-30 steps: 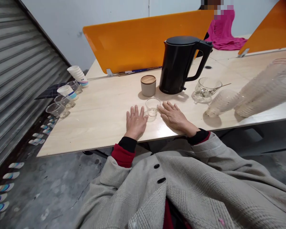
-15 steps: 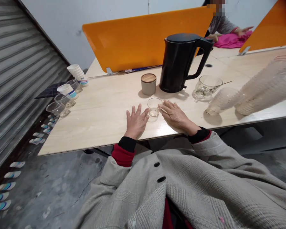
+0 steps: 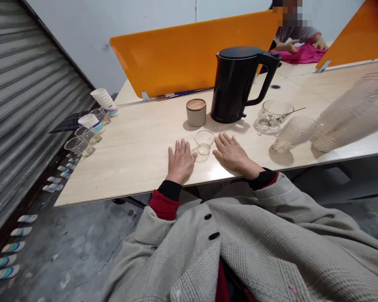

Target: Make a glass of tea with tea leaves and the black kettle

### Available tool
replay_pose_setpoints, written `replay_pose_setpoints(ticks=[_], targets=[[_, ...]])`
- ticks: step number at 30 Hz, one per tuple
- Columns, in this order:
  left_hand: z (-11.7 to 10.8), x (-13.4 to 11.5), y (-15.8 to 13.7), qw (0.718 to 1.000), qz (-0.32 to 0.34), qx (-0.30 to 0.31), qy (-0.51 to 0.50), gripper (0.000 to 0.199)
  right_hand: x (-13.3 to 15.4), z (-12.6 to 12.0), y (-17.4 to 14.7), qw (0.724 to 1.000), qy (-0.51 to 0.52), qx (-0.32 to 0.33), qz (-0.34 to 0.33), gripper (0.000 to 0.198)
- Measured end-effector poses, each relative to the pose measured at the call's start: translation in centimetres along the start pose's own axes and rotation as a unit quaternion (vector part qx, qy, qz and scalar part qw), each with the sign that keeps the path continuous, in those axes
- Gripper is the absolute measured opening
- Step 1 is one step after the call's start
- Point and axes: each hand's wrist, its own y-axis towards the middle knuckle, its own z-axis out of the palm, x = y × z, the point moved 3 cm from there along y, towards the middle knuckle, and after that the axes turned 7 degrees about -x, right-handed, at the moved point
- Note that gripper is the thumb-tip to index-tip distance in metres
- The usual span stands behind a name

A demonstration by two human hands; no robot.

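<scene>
A clear plastic cup (image 3: pixel 204 142) with small dark bits in its bottom stands upright on the table between my hands. My left hand (image 3: pixel 180 161) lies flat on the tabletop to its left, holding nothing, the thumb close to the cup. To its right rests my right hand (image 3: pixel 231 153), palm down with fingers stretched out and nothing in them. Just behind the cup is a grey canister (image 3: pixel 196 114) with a wooden lid. A black electric kettle (image 3: pixel 234 86) stands behind it to the right.
At the right are a glass bowl (image 3: pixel 272 115) with a thin stick in it and stacks of clear plastic cups (image 3: pixel 349 113). Paper cups (image 3: pixel 103 100) line the left table edge. An orange divider (image 3: pixel 189 56) stands behind; a person beyond handles pink cloth (image 3: pixel 304 54).
Both hands have drawn slightly apart from the cup; my right fingers no longer touch its side. Across the divider, the other person's hands have moved over the pink cloth.
</scene>
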Motion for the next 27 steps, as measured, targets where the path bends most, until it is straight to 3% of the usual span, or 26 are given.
replay_pose_setpoints(ticks=[18,27], targets=[[0.07,0.01,0.06,1.0,0.0,0.0,0.006,0.072,0.26,-0.19,0.1,0.999,0.008,0.027,0.019,0.076],[-0.1,-0.13,-0.08,1.0,0.0,0.006,0.013,0.073,0.04,0.18,0.11,1.0,0.007,0.006,0.013,0.075]])
